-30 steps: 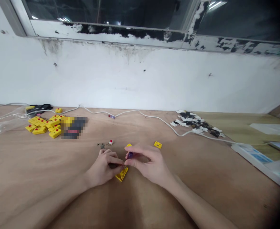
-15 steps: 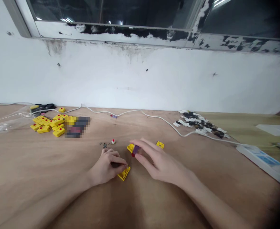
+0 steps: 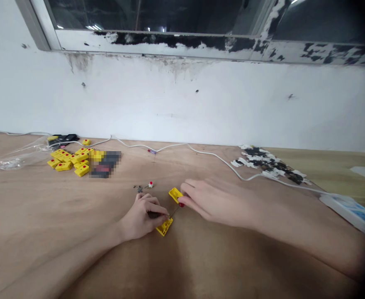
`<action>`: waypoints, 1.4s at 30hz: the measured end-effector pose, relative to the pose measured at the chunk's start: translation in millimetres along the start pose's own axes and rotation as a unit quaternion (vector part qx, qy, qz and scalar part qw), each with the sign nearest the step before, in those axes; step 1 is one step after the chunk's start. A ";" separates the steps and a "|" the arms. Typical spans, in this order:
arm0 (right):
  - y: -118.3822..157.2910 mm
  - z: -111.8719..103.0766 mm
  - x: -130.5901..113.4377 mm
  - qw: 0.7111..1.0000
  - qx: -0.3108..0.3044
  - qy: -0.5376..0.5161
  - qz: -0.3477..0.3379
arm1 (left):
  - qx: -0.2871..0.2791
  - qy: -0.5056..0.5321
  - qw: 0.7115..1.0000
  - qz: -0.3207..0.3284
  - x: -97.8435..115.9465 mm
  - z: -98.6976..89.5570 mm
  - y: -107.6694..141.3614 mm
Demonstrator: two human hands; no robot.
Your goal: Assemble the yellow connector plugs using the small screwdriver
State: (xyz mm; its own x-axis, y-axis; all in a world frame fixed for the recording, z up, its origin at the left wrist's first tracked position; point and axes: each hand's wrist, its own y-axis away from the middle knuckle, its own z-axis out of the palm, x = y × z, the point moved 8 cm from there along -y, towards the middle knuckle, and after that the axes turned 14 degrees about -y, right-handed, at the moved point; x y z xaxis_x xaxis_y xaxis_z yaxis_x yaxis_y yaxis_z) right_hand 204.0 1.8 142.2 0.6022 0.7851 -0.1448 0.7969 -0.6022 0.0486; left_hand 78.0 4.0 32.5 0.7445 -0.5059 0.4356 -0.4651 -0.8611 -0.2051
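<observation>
My left hand (image 3: 147,218) is closed on an open yellow plastic casing half (image 3: 164,228), pinching it at its upper edge. In my right hand (image 3: 204,199) is a small screwdriver (image 3: 181,204); its red end shows below the fingers, and its thin shaft slants down left to the casing half's top edge. Another yellow shell (image 3: 175,194) lies just left of my right fingers, open side up. Beyond my left hand are a white part with a red button (image 3: 150,185) and a few small dark pieces (image 3: 139,188).
Several yellow boxes with red buttons (image 3: 64,166) lie at the left, beside a plastic bag (image 3: 17,160). A white cable (image 3: 207,153) runs along the wall to a power strip (image 3: 350,211). Black and white parts (image 3: 269,164) are heaped back right. Another small screwdriver (image 3: 152,151) lies by the cable.
My right hand has turned over the screwdriver, whose shaft now points at the casing half. The small yellow plate has become hidden behind that hand. My left hand keeps its hold.
</observation>
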 end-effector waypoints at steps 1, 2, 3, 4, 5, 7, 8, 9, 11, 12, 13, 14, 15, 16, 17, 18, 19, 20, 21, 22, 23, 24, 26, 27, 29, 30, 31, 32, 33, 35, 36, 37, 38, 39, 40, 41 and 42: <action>-0.1 -0.6 -2.5 1.000 0.009 0.003 -0.023 | -0.002 -0.001 1.000 0.001 0.4 -0.1 -0.1; 0.2 0.3 -5.9 0.999 0.006 0.009 -0.047 | -0.005 -0.002 1.000 0.002 0.7 0.1 -0.2; 0.9 2.6 -9.9 0.997 -0.006 0.019 -0.069 | -0.008 -0.004 1.000 0.001 0.7 0.4 -0.2; 1.7 4.7 -14.0 0.995 -0.015 0.038 -0.090 | -0.010 -0.005 1.000 -0.001 0.5 0.7 -0.1; 2.4 5.8 -17.4 0.993 -0.017 0.061 -0.104 | -0.011 -0.005 1.000 -0.002 0.1 0.9 0.0; 3.2 6.8 -23.7 0.987 -0.009 0.104 -0.126 | -0.010 -0.002 1.000 -0.003 -0.6 1.1 0.3; 3.4 8.1 -26.9 0.983 -0.010 0.117 -0.139 | -0.009 -0.001 1.000 -0.001 -0.8 1.3 0.5; 3.2 9.6 -29.0 0.981 -0.015 0.122 -0.147 | -0.006 -0.001 1.000 0.001 -1.1 1.3 0.6; 1.4 14.0 -27.2 0.984 -0.042 0.113 -0.129 | -0.003 -0.002 1.000 0.003 -1.5 1.8 0.9; 0.3 15.9 -23.3 0.988 -0.058 0.104 -0.102 | -0.002 -0.003 1.000 0.003 -1.7 2.1 1.0; -0.5 16.4 -18.3 0.991 -0.065 0.096 -0.070 | -0.001 -0.004 1.000 0.004 -1.7 2.3 1.1; -0.7 15.2 -13.4 0.993 -0.061 0.088 -0.041 | -0.001 -0.005 1.000 0.004 -1.6 2.5 1.2; -0.5 13.0 -9.8 0.995 -0.050 0.082 -0.023 | 0.000 -0.006 1.000 0.005 -1.5 2.6 1.4; 0.1 10.0 -8.3 0.996 -0.033 0.077 -0.020 | 0.000 -0.007 1.000 0.006 -1.4 2.7 1.5; 0.7 7.2 -8.7 0.997 -0.017 0.073 -0.030 | 0.001 -0.007 1.000 0.007 -1.3 2.7 1.6; 1.2 5.9 -11.0 0.996 -0.010 0.073 -0.053 | 0.002 -0.007 1.000 0.008 -1.2 2.8 1.7; 1.4 6.8 -14.5 0.994 -0.015 0.077 -0.081 | 0.003 -0.007 1.000 0.009 -1.2 2.8 1.8; 1.0 9.5 -17.9 0.990 -0.032 0.083 -0.107 | 0.004 -0.007 1.000 0.009 -1.2 2.8 1.8; 0.1 13.2 -20.9 0.987 -0.055 0.088 -0.125 | 0.004 -0.007 1.000 0.009 -1.1 2.8 1.7; -1.6 16.5 -22.4 0.985 -0.075 0.091 -0.129 | 0.004 -0.008 1.000 0.008 -1.0 2.7 1.6; -4.0 19.0 -22.3 0.985 -0.091 0.091 -0.117 | 0.003 -0.008 1.000 0.007 -0.8 2.6 1.4; -6.6 20.7 -20.5 0.987 -0.102 0.089 -0.092 | 0.001 -0.009 1.000 0.006 -0.6 2.6 1.3; -9.9 21.3 -15.9 0.990 -0.105 0.088 -0.038 | -0.002 -0.011 1.000 0.005 -0.1 2.2 1.0; -10.4 19.2 -14.4 0.991 -0.094 0.090 -0.022 | -0.002 -0.013 1.000 0.005 0.2 2.0 0.9; -9.7 12.6 -17.0 0.993 -0.062 0.097 -0.040 | 0.000 -0.012 1.000 0.008 0.5 1.7 0.7; -8.5 9.8 -20.9 0.991 -0.052 0.101 -0.071 | 0.001 -0.011 1.000 0.010 0.5 1.8 0.6; -7.0 7.9 -25.4 0.987 -0.051 0.105 -0.110 | 0.002 -0.012 1.000 0.011 0.2 2.0 0.6; -5.5 7.1 -29.8 0.982 -0.057 0.107 -0.147 | 0.001 -0.014 1.000 0.011 -0.1 2.6 0.5; -4.5 6.9 -33.7 0.975 -0.066 0.110 -0.179 | 0.001 -0.017 1.000 0.010 -0.5 3.0 0.4; -5.5 6.8 -39.8 0.968 -0.080 0.109 -0.212 | 0.000 -0.021 1.000 0.010 -0.7 3.5 0.4; -7.3 7.9 -42.3 0.967 -0.089 0.107 -0.215 | -0.002 -0.020 1.000 0.011 -0.5 3.6 0.5; -9.6 10.1 -44.1 0.967 -0.102 0.104 -0.207 | -0.004 -0.017 1.000 0.012 -0.1 3.5 0.6; -12.6 12.9 -44.1 0.971 -0.117 0.099 -0.184 | -0.005 -0.013 1.000 0.013 0.2 3.4 0.7; -15.7 15.2 -41.9 0.976 -0.132 0.091 -0.146 | -0.007 -0.011 1.000 0.013 0.2 3.1 0.9; -18.3 16.5 -38.2 0.982 -0.141 0.079 -0.099 | -0.007 -0.009 1.000 0.012 0.1 2.9 1.0; -19.8 16.3 -33.8 0.987 -0.142 0.062 -0.052 | -0.008 -0.009 1.000 0.012 -0.2 2.9 1.1; -20.2 15.2 -29.8 0.990 -0.137 0.043 -0.014 | -0.007 -0.009 1.000 0.012 -0.2 2.9 1.2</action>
State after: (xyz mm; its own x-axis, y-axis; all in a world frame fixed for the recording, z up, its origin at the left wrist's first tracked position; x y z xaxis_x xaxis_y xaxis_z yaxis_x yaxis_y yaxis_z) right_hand 169.2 -11.6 130.6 0.5721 0.8175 -0.0667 0.7897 -0.5271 0.3138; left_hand 78.7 3.0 29.6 0.7412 -0.5282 0.4144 -0.4907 -0.8475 -0.2026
